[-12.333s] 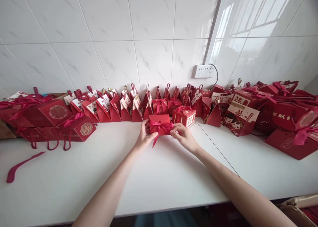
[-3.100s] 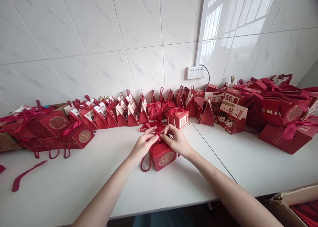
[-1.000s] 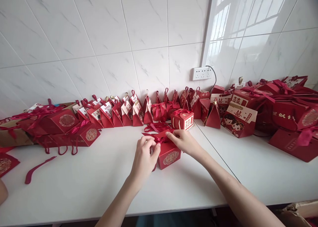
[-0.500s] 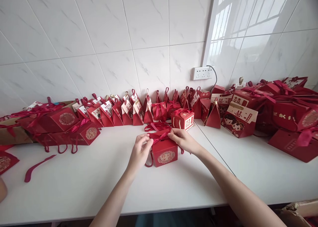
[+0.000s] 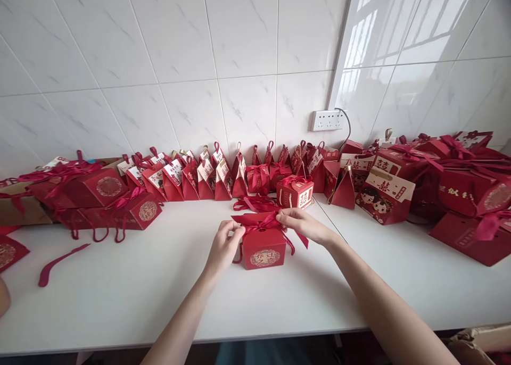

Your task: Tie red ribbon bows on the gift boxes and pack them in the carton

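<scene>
cool, moderately bright daylight fills the view. barred window glare whitens the glossy tiles at two o'clock, while the far corner there darkens. soft, faint shadows lie on the pale surface, one around five o'clock, and the space beneath it at six is murky. the box looks fairly sharp; toward nine and three, shapes stretch and fine detail softens.

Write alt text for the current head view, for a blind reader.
A left hand and a right hand pinch the ribbon on a red box on a white table. More red boxes stand behind, along a tiled wall; a loose strip lies to the left.
</scene>
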Available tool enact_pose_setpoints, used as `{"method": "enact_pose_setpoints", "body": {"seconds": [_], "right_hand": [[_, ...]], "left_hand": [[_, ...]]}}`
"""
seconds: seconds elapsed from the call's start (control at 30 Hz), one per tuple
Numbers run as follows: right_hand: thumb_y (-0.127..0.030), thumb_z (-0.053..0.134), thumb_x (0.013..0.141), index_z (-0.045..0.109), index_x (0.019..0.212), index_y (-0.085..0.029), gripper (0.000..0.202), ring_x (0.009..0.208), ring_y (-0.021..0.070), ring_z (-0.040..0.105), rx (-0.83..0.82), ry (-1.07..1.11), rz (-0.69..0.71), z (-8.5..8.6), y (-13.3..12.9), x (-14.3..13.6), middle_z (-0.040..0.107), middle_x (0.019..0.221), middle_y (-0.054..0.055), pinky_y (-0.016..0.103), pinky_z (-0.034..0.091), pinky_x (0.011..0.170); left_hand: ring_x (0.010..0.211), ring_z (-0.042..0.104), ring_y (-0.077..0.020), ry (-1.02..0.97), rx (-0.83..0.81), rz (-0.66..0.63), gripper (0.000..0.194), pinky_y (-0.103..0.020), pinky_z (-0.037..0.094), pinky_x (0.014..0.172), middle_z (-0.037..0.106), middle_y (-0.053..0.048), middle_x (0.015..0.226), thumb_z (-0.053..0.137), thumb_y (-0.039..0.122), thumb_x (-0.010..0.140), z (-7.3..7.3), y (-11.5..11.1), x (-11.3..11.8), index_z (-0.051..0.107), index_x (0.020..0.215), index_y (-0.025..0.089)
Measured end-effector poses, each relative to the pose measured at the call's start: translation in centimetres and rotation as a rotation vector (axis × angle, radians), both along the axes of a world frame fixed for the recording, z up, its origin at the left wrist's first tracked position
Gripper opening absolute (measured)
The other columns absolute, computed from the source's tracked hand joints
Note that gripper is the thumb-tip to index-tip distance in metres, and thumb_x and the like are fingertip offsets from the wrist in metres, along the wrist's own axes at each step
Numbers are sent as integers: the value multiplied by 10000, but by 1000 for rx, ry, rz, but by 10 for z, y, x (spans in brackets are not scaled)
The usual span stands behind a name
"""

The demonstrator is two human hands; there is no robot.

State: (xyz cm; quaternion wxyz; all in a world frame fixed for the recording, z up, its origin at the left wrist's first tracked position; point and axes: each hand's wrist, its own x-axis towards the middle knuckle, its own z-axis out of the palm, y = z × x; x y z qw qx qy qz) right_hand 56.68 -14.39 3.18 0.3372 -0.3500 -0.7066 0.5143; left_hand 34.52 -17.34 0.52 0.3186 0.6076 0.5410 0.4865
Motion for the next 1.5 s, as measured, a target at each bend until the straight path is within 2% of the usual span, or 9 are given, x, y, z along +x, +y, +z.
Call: {"method": "enact_pose_setpoints", "body": {"seconds": [0.13,0.23,0.47,0.6,0.87,0.97,1.13,1.33,1.5], "right_hand": [[-587,502,804,466,622,-177,450,566,100,361,-24,-24,-61,-1,-2,-7,407,610,-34,255,301,551],[-599,546,768,434,605,-186,458,527,90,334,-31,-48,-95,-4,-2,-10,386,585,-46,246,257,503],[-563,611,734,382,566,-194,466,574,100,380,-35,27,28,-6,1,-5,413,602,-42,253,308,564],[-551,618,741,382,565,-195,462,564,102,353,-52,52,80,-10,7,-1,407,591,-44,261,290,559],[-509,674,716,335,538,-193,496,527,78,210,-109,141,137,-22,13,1,294,543,-78,251,160,514],[-533,679,695,352,542,-196,494,525,80,233,-145,194,125,-25,13,0,328,548,-71,253,176,514],[-550,683,679,416,533,-181,478,534,83,276,-103,98,84,-21,13,3,353,556,-63,252,218,523],[-534,722,645,468,557,-169,453,527,79,295,-134,42,125,-18,13,8,385,542,-60,245,214,516],[-517,701,685,468,566,-168,436,533,79,312,-117,29,145,-17,12,8,409,555,-51,247,209,516]], "left_hand": [[706,518,-167,128,-15,46,344,-284,439,696,505,-7,721,508,467,758,13,-6,4,446,557,195],[684,522,-155,147,-10,16,336,-274,437,677,507,-5,740,511,471,774,18,-8,6,468,588,194],[627,463,-121,-84,-71,-172,332,-227,407,591,461,18,659,508,478,801,8,-3,1,466,649,186],[604,415,-110,-112,-54,-217,322,-229,391,591,418,26,654,494,458,810,5,0,-1,438,642,188],[690,430,-125,19,71,-207,309,-236,391,655,414,7,753,448,398,842,-4,2,-3,398,617,192],[715,443,-127,0,84,-188,298,-233,392,670,421,3,771,439,393,847,-8,3,-2,417,630,190],[669,415,-117,-63,26,-180,348,-231,366,615,402,11,733,487,437,821,-10,2,-2,401,600,182],[641,432,-114,-111,-27,-171,302,-225,371,579,441,14,689,532,442,792,-8,-2,-3,440,667,183],[756,523,-134,-3,90,-153,127,-244,445,672,498,-5,828,537,319,780,2,-4,-4,510,819,200]]}}
